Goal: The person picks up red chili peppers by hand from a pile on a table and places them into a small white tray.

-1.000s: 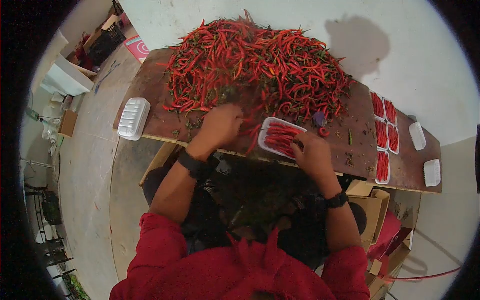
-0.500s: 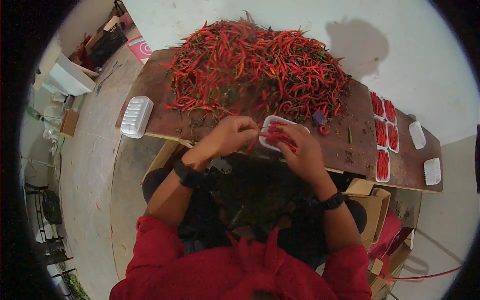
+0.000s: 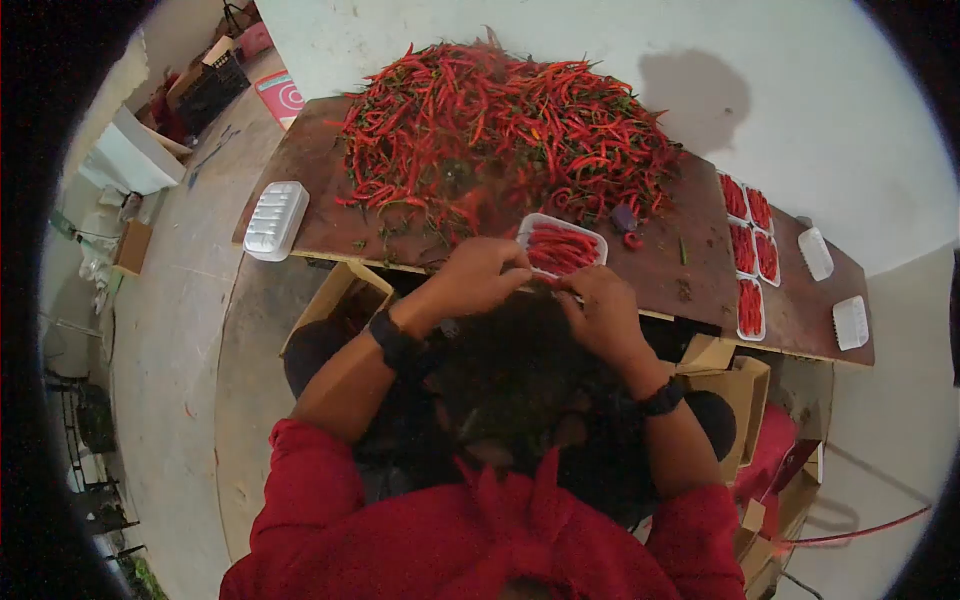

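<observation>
A white foam tray point(image 3: 524, 234) with red chili peppers point(image 3: 562, 247) laid lengthwise stands at the table's front edge. My left hand point(image 3: 482, 277) is by the tray's near left corner, its fingers bent together in a pinch. Just in front of the near right corner is my right hand point(image 3: 604, 310), with thumb and fingers also closed. What either hand pinches, if anything, is too small or hidden to make out. Behind the tray rises a large heap of red chilies point(image 3: 500, 130) with green stems.
Several filled trays point(image 3: 741, 248) stand in rows on the right. Farther right are two white trays point(image 3: 816, 254) point(image 3: 851, 323). A stack of upturned trays point(image 3: 276, 221) sits at the left end. A purple object point(image 3: 624, 217) lies beside the heap; open cardboard boxes point(image 3: 740, 395) are below the table.
My right hand has come off the chilies in the tray and moved toward me, in front of the rim. My left hand has shifted slightly right and nearer to me.
</observation>
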Demonstrator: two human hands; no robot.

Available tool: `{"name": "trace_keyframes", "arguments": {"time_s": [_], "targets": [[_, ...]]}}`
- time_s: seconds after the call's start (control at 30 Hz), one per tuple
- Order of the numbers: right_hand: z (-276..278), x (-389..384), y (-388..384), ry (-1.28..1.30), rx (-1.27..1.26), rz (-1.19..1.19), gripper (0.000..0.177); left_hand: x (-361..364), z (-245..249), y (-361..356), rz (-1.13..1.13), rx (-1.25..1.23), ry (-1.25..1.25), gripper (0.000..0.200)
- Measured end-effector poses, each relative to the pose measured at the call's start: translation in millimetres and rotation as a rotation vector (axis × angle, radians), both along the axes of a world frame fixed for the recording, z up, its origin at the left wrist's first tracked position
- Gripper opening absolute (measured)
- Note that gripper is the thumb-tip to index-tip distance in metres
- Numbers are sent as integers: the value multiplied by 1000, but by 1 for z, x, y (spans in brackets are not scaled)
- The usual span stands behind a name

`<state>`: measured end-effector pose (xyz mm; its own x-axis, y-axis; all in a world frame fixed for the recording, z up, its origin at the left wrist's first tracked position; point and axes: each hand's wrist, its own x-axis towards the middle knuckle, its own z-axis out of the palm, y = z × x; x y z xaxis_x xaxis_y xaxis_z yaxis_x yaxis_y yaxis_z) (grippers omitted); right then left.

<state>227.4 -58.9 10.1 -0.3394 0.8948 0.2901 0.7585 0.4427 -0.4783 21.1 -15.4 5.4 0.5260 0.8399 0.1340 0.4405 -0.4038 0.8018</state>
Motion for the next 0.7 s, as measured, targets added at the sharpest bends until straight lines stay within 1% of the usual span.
{"name": "trace_keyframes", "arguments": {"time_s": [0.07, 0.1, 0.17, 0.2, 0.27, 0.3, 0.37, 0.4, 0.47, 0.5, 0.57, 0.6, 0.67, 0.7], "targets": [[4, -1, -4, -158, -21, -20, 14, 5, -4, -2, 40, 117, 119, 17], [4, 0, -5, -165, -16, -16, 14, 7, -9, -1, 45, 122, 113, 17], [-2, 1, -3, -137, 28, 20, 13, 11, -19, 0, 82, 290, 266, 17], [-2, -1, -2, -132, 24, 30, 13, 12, -19, -1, 90, 285, 272, 17], [0, -4, -2, -145, -87, -22, 14, 16, -21, -3, 109, 258, 589, 18], [1, -2, -1, -137, -97, -26, 14, 15, -27, -1, 101, 250, 597, 18], [1, 4, 7, 6, -13, -35, 15, 14, -39, 8, -56, 168, 657, 23], [-1, 8, 11, 14, -19, -45, 15, 14, -36, 8, -69, 165, 663, 23], [-6, 16, 17, 73, -138, -70, 18, 16, -19, 5, 48, 321, 204, 27], [-9, 20, 19, 79, -141, -81, 18, 17, -12, 8, 36, 319, 208, 27], [-16, 26, 25, 36, -218, -84, 19, 21, -4, 15, 45, 171, 4, 23], [-17, 27, 27, 37, -221, -87, 19, 22, -7, 19, 41, 168, 5, 23], [-20, 28, 31, 58, -268, -57, 21, 24, -14, 27, -82, 169, 4, 19], [-21, 28, 32, 59, -272, -58, 21, 26, -13, 28, -83, 164, 5, 19]]}}
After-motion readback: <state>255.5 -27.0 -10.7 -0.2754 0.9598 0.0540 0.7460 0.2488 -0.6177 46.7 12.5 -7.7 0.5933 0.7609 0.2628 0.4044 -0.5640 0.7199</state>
